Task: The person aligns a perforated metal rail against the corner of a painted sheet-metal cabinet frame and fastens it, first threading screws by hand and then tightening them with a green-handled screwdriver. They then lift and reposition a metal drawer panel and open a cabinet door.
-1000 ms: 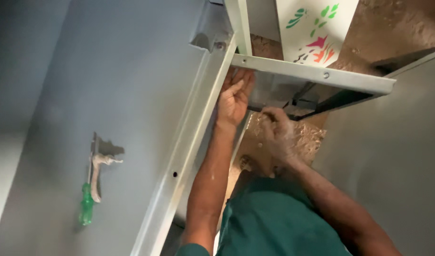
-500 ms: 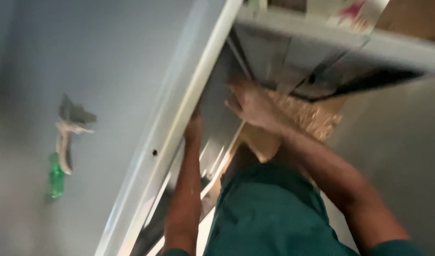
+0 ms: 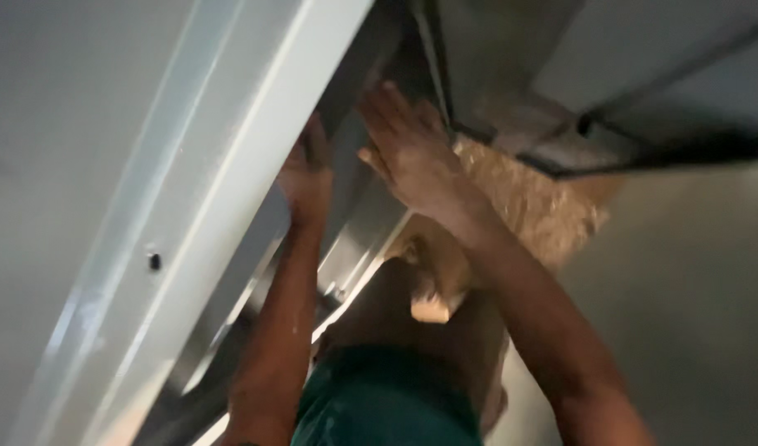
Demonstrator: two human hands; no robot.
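Fingers of both hands flat on metal frame (image 3: 189, 206)

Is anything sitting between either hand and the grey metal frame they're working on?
Nothing visible. The left hand already lies against the inner edge of the grey metal frame rail, and the right hand is pressed flat on the metal panel beside it. The picture is blurred, so small parts could be missed.
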